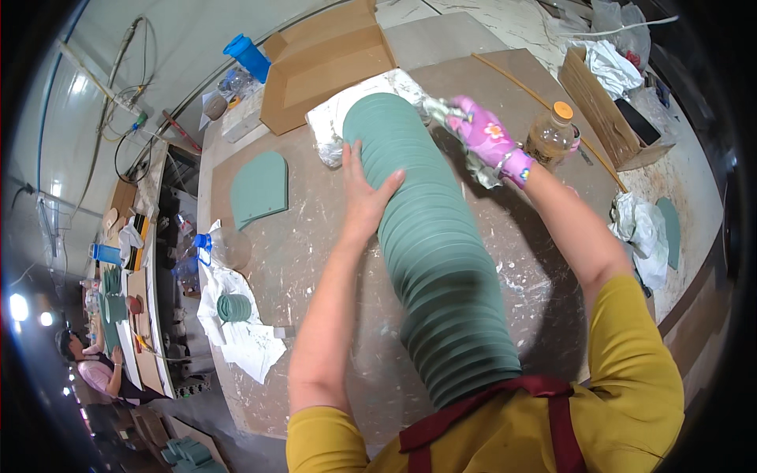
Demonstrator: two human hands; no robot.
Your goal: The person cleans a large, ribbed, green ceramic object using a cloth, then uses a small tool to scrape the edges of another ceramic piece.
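A long row of overlapping, round-ended green sheets runs from the table's far middle to my waist. My left hand lies against its left side near the far end, thumb spread from the stretched fingers. On my right hand is a pink flowered glove. Its fingers are closed on a crumpled greyish rag, just right of the row's far end. Motion blurs the fingertips. Beneath the far end sits a white plastic-wrapped bundle. To the left, a separate green piece lies flat.
An open cardboard box and a blue cup stand at the far left. At right are an orange-capped jar, a thin stick and a carton. A green roll rests on white cloth. Another person sits far left.
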